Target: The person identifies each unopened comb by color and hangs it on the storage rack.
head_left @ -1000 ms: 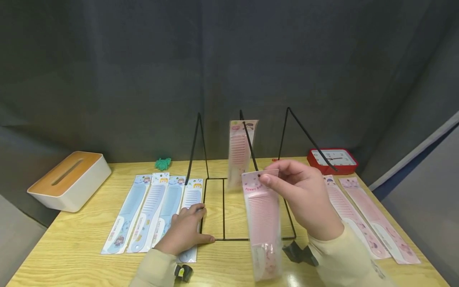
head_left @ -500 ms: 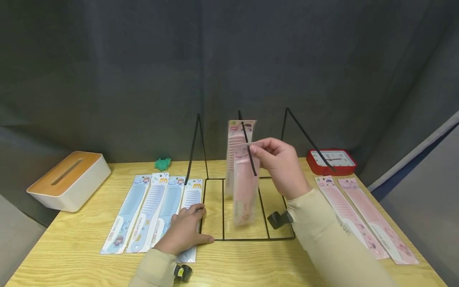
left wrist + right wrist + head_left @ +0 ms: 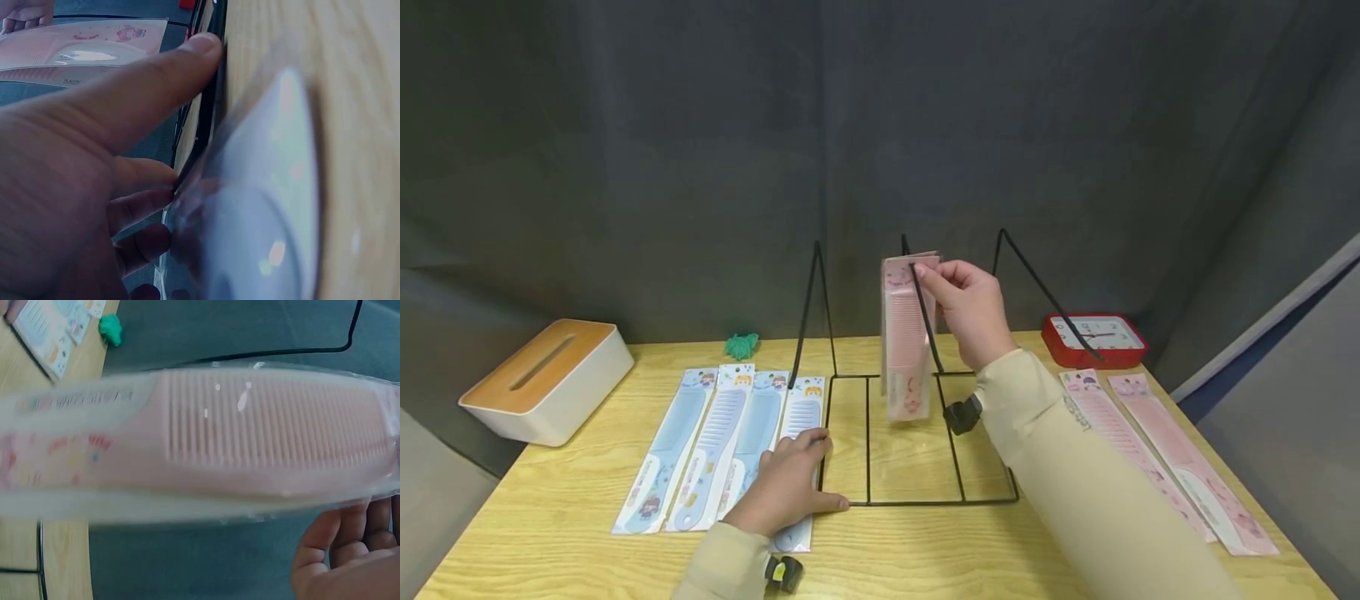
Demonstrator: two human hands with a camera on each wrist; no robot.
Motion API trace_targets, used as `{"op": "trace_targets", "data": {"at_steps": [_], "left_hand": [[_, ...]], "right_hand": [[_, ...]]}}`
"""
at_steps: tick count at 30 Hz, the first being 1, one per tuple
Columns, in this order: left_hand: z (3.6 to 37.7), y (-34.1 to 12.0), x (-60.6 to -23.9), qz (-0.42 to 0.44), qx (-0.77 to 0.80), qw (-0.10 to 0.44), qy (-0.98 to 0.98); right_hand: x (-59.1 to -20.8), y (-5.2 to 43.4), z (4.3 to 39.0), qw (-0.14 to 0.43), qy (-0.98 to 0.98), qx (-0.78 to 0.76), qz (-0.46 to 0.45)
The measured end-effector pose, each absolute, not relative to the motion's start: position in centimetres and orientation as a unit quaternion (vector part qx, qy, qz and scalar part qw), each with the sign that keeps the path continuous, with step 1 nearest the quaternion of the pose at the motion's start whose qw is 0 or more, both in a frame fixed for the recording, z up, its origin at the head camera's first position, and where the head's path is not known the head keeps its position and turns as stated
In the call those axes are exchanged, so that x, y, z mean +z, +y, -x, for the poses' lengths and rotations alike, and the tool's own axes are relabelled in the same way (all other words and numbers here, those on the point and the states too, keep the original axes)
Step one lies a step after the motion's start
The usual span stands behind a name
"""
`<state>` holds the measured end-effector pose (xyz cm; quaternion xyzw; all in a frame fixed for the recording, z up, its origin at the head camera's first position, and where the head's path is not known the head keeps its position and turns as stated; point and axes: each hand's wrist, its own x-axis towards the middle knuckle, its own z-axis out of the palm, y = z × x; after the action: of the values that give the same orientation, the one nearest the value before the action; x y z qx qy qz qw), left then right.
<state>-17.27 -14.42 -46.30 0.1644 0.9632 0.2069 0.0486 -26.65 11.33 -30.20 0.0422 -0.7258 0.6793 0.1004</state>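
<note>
Comb packet going onto the wire rack

Right hand [image 3: 973, 312] pinches the pink comb packet [image 3: 906, 333] at its top, up at the middle hook; left hand [image 3: 786, 492] lies flat, steadying the rack [image 3: 917, 500] on the desk [image 3: 587, 550].

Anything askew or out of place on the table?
Nothing stands out. Blue combs lie in a neat row under the left hand; pink combs lie side by side on the right. The right hand holds a pink comb at the wire rack.
</note>
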Motion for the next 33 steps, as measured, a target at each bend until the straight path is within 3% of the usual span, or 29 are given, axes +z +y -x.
{"op": "trace_targets", "data": {"at_steps": [10, 23, 33], "left_hand": [[17.2, -14.4, -46.4, -0.162, 0.205, 0.053, 0.964], [17.0, -14.4, -46.2, -0.162, 0.215, 0.051, 0.962], [16.9, -14.9, -46.2, -0.173, 0.22, 0.06, 0.958]], "right_hand": [[-34.7, 17.9, 27.4, 0.081, -0.831, 0.547, -0.066], [-44.2, 33.3, 28.6, 0.029, -0.92, 0.388, 0.057], [-46.6, 36.2, 28.3, 0.021, -0.963, 0.263, 0.045]]}}
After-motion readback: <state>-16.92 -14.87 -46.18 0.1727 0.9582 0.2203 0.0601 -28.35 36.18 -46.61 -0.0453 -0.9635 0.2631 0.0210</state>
